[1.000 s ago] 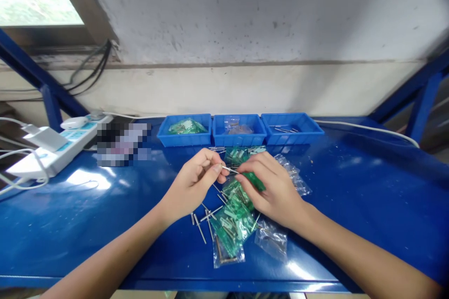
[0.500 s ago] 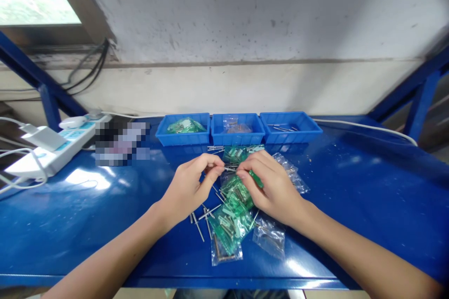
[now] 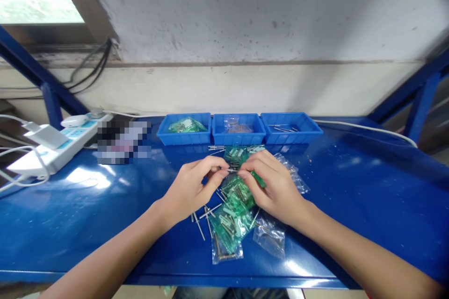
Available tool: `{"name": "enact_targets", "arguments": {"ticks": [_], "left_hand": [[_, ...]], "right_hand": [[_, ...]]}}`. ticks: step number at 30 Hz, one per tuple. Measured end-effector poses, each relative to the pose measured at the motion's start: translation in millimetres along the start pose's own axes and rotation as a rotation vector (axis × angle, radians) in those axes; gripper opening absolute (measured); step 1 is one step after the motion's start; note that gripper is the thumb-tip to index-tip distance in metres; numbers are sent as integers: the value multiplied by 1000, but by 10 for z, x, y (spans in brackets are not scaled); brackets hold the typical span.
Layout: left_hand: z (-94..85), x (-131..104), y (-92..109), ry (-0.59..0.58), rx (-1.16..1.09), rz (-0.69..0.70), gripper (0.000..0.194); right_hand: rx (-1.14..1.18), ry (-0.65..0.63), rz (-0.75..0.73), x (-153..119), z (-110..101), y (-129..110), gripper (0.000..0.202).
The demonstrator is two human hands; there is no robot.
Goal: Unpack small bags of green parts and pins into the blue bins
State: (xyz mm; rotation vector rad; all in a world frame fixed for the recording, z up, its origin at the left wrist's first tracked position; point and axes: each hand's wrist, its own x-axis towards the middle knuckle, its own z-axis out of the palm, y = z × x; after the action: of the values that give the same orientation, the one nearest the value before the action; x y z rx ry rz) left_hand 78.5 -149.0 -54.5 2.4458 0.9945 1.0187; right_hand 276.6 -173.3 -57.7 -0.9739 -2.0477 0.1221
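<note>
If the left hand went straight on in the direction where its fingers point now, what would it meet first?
Most likely the right hand, which faces the left hand across the thin metal rod; exact depth is unclear.

Open counter (image 3: 372,182) gives passage right of the right hand (image 3: 271,187) and between the left hand (image 3: 191,189) and the power strip (image 3: 58,153). Green bags (image 3: 229,224) and metal pins (image 3: 199,227) clutter the middle; three blue bins (image 3: 239,138) obstruct the back.
</note>
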Motion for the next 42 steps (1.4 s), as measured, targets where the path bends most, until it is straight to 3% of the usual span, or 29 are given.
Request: {"name": "enact_targets", "arguments": {"ticks": [7,10,20,26,29,31,33,36,39,42], "left_hand": [[-10,26,-10,-62,24,-76,11],[-13,30,-14,-86,49,-80,16],[-38,9,20,-108,-7,-13,9],[-64,18,16,-152,-27,14,18],[-121,46,13,-235,-34,10,22],[-187,73,-27,-315,18,-7,21],[-262,93,-116,-388,104,-27,20],[-350,94,-305,-508,190,-32,20],[-363,78,-446,-577,188,-50,9],[-321,78,-449,-557,147,-55,11]], "right_hand": [[-53,13,-76,8,-4,-15,21],[-117,6,-139,-3,0,-11,12],[-120,43,-110,11,-35,-8,9],[-111,32,-140,6,-25,-19,11],[-151,28,-176,40,-65,-23,6],[-215,92,-197,85,-162,61,3],[-330,234,-164,134,-317,261,4],[-615,426,100,168,-564,708,10],[-710,394,276,127,-657,1013,33],[-643,323,272,71,-508,887,30]]}}
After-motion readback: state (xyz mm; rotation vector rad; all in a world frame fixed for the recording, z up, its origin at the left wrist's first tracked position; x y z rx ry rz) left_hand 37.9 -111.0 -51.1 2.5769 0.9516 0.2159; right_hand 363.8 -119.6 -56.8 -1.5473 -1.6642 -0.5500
